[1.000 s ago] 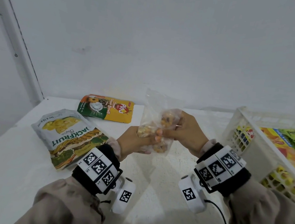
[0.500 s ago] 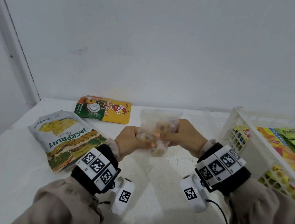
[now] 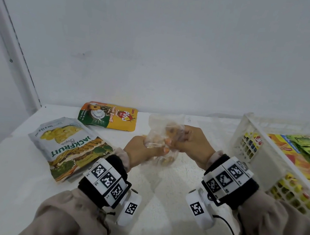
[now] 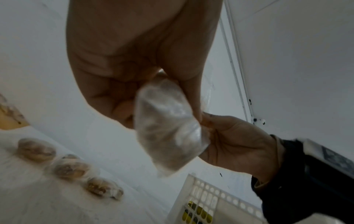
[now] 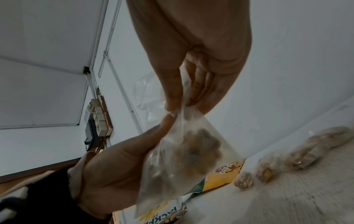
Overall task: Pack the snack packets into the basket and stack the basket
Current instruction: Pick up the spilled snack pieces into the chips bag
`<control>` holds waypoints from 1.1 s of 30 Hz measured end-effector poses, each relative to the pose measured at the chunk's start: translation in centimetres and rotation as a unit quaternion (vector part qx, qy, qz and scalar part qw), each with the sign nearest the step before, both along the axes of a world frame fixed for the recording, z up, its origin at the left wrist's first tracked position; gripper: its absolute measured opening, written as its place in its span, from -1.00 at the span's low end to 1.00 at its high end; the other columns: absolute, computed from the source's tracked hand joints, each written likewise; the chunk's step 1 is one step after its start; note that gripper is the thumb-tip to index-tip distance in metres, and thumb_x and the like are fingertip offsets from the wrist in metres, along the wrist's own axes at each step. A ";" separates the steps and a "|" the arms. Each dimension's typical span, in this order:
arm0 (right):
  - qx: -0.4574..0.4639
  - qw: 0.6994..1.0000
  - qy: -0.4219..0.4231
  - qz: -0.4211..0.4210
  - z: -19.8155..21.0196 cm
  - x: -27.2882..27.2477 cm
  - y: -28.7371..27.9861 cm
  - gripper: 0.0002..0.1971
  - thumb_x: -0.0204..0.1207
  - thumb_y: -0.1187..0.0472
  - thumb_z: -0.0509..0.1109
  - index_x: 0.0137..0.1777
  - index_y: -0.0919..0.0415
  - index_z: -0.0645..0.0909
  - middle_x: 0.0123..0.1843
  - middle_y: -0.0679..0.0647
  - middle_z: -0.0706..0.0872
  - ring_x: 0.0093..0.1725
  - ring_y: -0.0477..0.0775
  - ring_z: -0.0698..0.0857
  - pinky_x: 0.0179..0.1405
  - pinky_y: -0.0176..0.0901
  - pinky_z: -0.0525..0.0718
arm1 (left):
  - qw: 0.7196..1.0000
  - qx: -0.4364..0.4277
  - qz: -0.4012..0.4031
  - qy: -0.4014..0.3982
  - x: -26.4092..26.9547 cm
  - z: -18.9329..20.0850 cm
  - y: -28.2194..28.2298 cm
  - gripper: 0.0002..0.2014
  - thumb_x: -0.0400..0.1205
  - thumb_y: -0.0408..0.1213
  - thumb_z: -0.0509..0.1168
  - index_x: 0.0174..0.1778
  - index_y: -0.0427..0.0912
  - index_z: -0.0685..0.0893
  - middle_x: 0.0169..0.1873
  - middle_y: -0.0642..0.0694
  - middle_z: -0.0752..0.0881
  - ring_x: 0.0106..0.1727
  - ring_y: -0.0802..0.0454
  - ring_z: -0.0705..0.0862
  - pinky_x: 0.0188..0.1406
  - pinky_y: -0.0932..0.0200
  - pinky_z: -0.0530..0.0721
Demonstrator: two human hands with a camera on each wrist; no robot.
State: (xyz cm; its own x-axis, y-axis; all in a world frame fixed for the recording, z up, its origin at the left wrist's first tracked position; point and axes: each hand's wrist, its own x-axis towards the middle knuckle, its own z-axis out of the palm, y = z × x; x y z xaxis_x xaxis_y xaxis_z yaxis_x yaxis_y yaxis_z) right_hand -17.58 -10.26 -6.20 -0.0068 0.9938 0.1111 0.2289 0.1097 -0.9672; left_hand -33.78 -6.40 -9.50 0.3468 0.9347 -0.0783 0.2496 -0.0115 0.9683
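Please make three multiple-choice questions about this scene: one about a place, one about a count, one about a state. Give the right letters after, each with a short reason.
1. Where does the jackfruit packet lie?
A. in the basket
B. on the table, left of the hands
C. in the right hand

2. How many packets lie on the table in the head view?
A. two
B. four
C. none

3. How is the clear bag held?
A. by the left hand alone
B. it lies free
C. by both hands

Answers: 1 B, it lies flat beside the left hand, outside the basket. 2 A, that one and the yellow packet. 3 C, the right hand pinches it too.
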 end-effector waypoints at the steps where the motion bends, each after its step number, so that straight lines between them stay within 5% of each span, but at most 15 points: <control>1: -0.006 1.000 0.005 0.008 0.0 0.0 -0.1 -0.71 0.36 0.47 0.50 0.03 0.18 0.69 -0.29 0.06 0.76 -0.32 -0.10 0.73 -0.31 -0.29 0.69 | 1.000 -0.004 0.002 -0.011 -0.1 0.0 0.0 -0.75 0.39 -0.22 0.53 -0.26 -0.37 0.72 -0.54 -0.02 0.59 -0.55 0.17 0.49 -0.58 0.42 0.42; 6: -0.065 0.997 0.029 0.040 0.7 0.0 -0.5 -0.70 0.42 0.26 0.49 0.15 0.13 0.61 -0.12 0.00 0.79 -0.13 -0.07 0.75 -0.15 -0.23 0.72 | 0.997 -0.040 0.017 -0.060 -0.5 0.2 -0.1 -0.91 0.41 -0.40 0.49 -0.26 -0.22 0.71 -0.43 -0.10 0.64 -0.51 0.16 0.50 -0.58 0.44 0.43; 9: -0.036 0.999 0.041 0.000 1.1 -0.1 -0.5 -0.81 0.49 0.09 0.40 0.03 0.15 0.63 -0.14 -0.02 0.78 -0.24 -0.07 0.70 -0.17 -0.20 0.68 | 0.997 -0.052 0.005 -0.064 -0.4 0.3 -0.2 -0.91 0.43 -0.44 0.47 -0.25 -0.21 0.70 -0.38 -0.13 0.67 -0.44 0.08 0.55 -0.47 0.36 0.49; 14: 0.043 0.998 0.010 -0.033 1.5 -0.2 -0.3 -0.92 0.45 0.29 0.46 -0.11 0.16 0.61 -0.34 0.07 0.75 -0.39 -0.06 0.67 -0.42 -0.28 0.61 | 0.995 -0.068 0.013 -0.072 -0.1 0.4 0.1 -0.86 0.33 -0.52 0.45 -0.26 -0.26 0.69 -0.28 -0.24 0.68 -0.24 -0.12 0.63 -0.15 0.09 0.55; 17: 0.092 0.995 -0.030 -0.029 2.1 0.1 -0.5 -0.67 0.43 0.31 0.48 0.08 -0.01 0.49 -0.20 0.23 0.71 -0.39 0.14 0.66 -0.38 -0.21 0.62 | 0.994 -0.069 0.018 -0.085 -0.2 0.3 0.0 -0.88 0.37 -0.50 0.45 -0.26 -0.24 0.68 -0.35 -0.16 0.66 -0.35 -0.03 0.59 -0.28 0.18 0.52; 20: 0.140 0.983 -0.117 -0.002 2.9 0.2 -0.7 -0.71 0.47 0.25 0.45 0.05 -0.14 0.51 -0.02 0.18 0.66 -0.34 0.29 0.67 -0.34 -0.20 0.62 | 0.994 -0.058 0.012 -0.096 -0.3 0.4 -0.4 -0.89 0.40 -0.39 0.49 -0.22 -0.18 0.71 -0.35 -0.10 0.71 -0.39 0.08 0.60 -0.42 0.28 0.47; 24: 0.130 0.965 -0.228 0.012 3.5 0.7 -0.4 -0.69 0.33 0.12 0.57 -0.01 -0.20 0.58 0.05 0.08 0.67 -0.28 -0.04 0.62 -0.24 -0.49 0.54 | 0.994 -0.039 0.007 -0.105 -0.2 0.5 -0.5 -0.88 0.41 -0.33 0.50 -0.21 -0.18 0.71 -0.33 -0.10 0.74 -0.36 0.12 0.65 -0.49 0.38 0.50; 30: 0.167 0.933 -0.320 -0.005 4.3 1.1 -0.1 -0.94 0.43 0.15 0.49 -0.17 0.12 0.71 -0.17 0.09 0.74 -0.21 0.01 0.64 -0.21 -0.47 0.47 | 0.994 -0.040 0.016 -0.104 0.1 0.1 -0.4 -0.94 0.47 -0.33 0.45 -0.20 -0.17 0.71 -0.39 -0.04 0.71 -0.50 0.23 0.58 -0.56 0.44 0.46; 33: 0.158 0.917 -0.366 -0.004 4.3 1.2 0.1 -0.85 0.54 0.16 0.37 -0.15 0.22 0.70 -0.19 0.03 0.67 -0.16 0.00 0.60 -0.19 -0.47 0.42 | 0.993 -0.042 0.011 -0.113 0.3 0.1 -0.5 -0.85 0.51 -0.28 0.42 -0.07 -0.27 0.73 -0.45 0.00 0.67 -0.65 0.30 0.47 -0.61 0.46 0.42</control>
State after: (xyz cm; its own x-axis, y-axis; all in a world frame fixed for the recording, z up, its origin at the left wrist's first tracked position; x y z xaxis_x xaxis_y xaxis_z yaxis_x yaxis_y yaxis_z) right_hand -16.37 -10.18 -1.87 -0.1882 0.9127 0.3626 0.8062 0.3545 -0.4737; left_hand -33.45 -6.86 -9.42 0.3438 0.9357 -0.0795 0.0253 0.0754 0.9968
